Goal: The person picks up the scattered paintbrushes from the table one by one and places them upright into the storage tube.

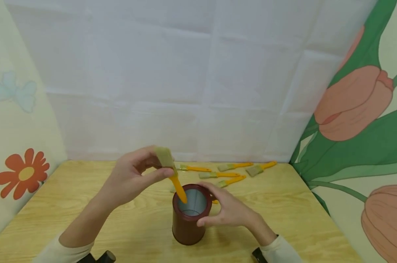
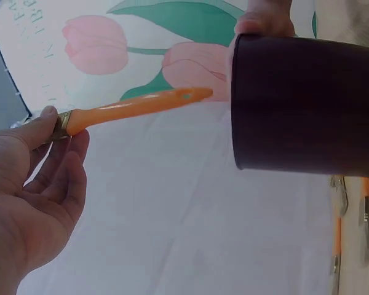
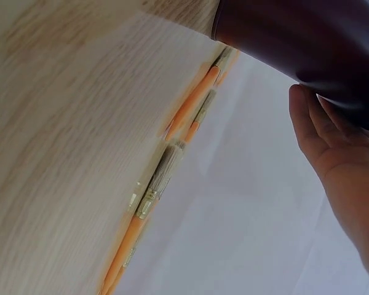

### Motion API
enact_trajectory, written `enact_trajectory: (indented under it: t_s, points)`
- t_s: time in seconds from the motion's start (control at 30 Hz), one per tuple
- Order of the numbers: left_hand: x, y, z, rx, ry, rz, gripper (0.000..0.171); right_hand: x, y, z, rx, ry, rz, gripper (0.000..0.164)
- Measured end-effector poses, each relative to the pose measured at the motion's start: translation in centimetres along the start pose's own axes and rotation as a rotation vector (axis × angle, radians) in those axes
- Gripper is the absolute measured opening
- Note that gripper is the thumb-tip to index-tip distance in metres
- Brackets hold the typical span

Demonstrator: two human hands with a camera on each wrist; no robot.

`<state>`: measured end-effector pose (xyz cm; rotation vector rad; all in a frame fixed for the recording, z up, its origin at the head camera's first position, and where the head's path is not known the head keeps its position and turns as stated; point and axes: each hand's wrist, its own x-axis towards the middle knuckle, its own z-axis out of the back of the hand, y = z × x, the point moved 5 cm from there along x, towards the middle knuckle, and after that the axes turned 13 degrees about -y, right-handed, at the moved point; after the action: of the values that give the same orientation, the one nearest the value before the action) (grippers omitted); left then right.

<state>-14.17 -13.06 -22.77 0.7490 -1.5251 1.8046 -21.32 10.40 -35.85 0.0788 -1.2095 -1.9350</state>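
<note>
Bristles up, a paintbrush (image 1: 178,186) with an orange handle hangs from my left hand (image 1: 129,179), which pinches it at the metal band between thumb and fingers. In the head view its handle tip overlaps the mouth of a dark brown cylindrical can (image 1: 189,233). The left wrist view shows that brush (image 2: 132,110) pointing at the can's rim, with a gap between them. My right hand (image 1: 229,210) grips the can near its rim from the right, thumb in front and fingers behind. The can stands upright on the table, its grey inside visible.
Several more orange-handled paintbrushes (image 1: 219,175) lie on the wooden table (image 1: 136,230), behind and right of the can. A white sheet (image 1: 152,73) hangs at the table's back edge. Flower-printed panels (image 1: 349,164) stand at both sides.
</note>
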Motion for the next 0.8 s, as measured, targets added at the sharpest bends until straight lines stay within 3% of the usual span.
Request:
enact_trajectory:
  t_s: [0.17, 0.37, 0.47, 0.67, 0.8]
  points:
    - [0.1, 1.3, -1.6, 0.021, 0.046, 0.003, 0.031, 0.3, -0.1, -0.1, 0.012, 0.005, 0.011, 0.086]
    - [-1.2, 3.8, -3.0, 0.131, 0.132, 0.126, 0.013, 0.4, -0.2, -0.5, -0.001, 0.022, 0.026, 0.087]
    - [-1.8, 4.5, -3.4, 0.168, 0.178, 0.171, 0.012, 0.4, 0.0, -0.8, 0.005, 0.036, 0.033, 0.086]
    - [-2.4, 5.5, -4.7, 0.188, 0.309, 0.178, 0.014, 0.0, 0.2, -0.5, -0.022, 0.028, -0.021, 0.091]
    - [-2.4, 6.0, -5.1, 0.235, 0.349, 0.153, 0.015, -0.1, 0.1, -0.3, -0.026, 0.027, -0.048, 0.093]
